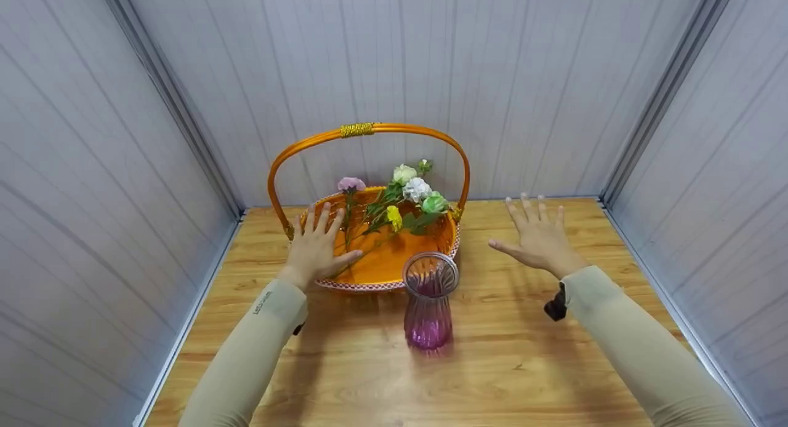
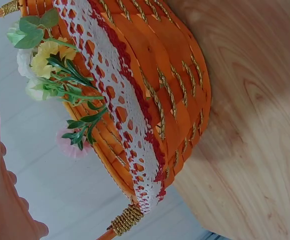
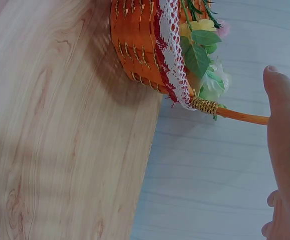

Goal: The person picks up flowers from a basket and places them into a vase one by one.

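Observation:
An orange woven basket (image 1: 381,264) with an arched handle (image 1: 425,130) and a lace rim stands near the back wall. Inside lie several stemmed flowers: a pink one (image 1: 351,184), a yellow one (image 1: 394,218), a white one (image 1: 417,189) and pale green ones (image 1: 434,202). In front of the basket's right side stands an upright ribbed glass vase (image 1: 428,316), purple at its base. My left hand (image 1: 314,248), fingers spread, hovers over the basket's left side and holds nothing. To the right of the basket, my right hand (image 1: 542,239) is spread above the table, also holding nothing.
A wood-grain table (image 1: 492,378) carries the basket and vase. Pale panel walls (image 1: 394,58) enclose it at the back, left and right, with metal strips (image 1: 668,88) along the corners. The basket's handle arches high above its rim.

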Tool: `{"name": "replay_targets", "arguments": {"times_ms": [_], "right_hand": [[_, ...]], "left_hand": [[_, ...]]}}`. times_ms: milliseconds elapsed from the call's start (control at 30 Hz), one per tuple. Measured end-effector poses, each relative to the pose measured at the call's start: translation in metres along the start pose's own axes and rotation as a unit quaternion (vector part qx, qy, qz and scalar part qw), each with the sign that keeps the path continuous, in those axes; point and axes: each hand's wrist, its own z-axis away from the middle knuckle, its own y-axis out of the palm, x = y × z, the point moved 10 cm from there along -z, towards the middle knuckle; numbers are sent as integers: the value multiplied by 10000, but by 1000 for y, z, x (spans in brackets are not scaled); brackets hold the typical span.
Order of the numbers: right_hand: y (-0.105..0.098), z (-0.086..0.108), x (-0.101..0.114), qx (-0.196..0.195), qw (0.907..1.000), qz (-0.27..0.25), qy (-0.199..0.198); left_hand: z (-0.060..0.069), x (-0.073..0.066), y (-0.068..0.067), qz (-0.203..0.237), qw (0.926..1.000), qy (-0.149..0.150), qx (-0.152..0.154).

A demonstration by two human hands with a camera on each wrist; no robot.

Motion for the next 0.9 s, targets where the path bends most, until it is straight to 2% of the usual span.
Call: {"name": "replay_targets", "arguments": {"times_ms": [200, 367, 700, 900], "right_hand": [[3, 7, 2, -82, 10000, -10, -17], [13, 13, 3, 30, 10000, -56, -12], [25, 18, 4, 68, 10000, -68, -12], [29, 21, 5, 52, 9999, -129, -45]], "left_hand": [[5, -5, 2, 122, 9999, 47, -9], [8, -9, 7, 64, 9999, 65, 43], [12, -10, 17, -59, 9999, 68, 78], [16, -8, 23, 77, 9999, 47, 129]]}}
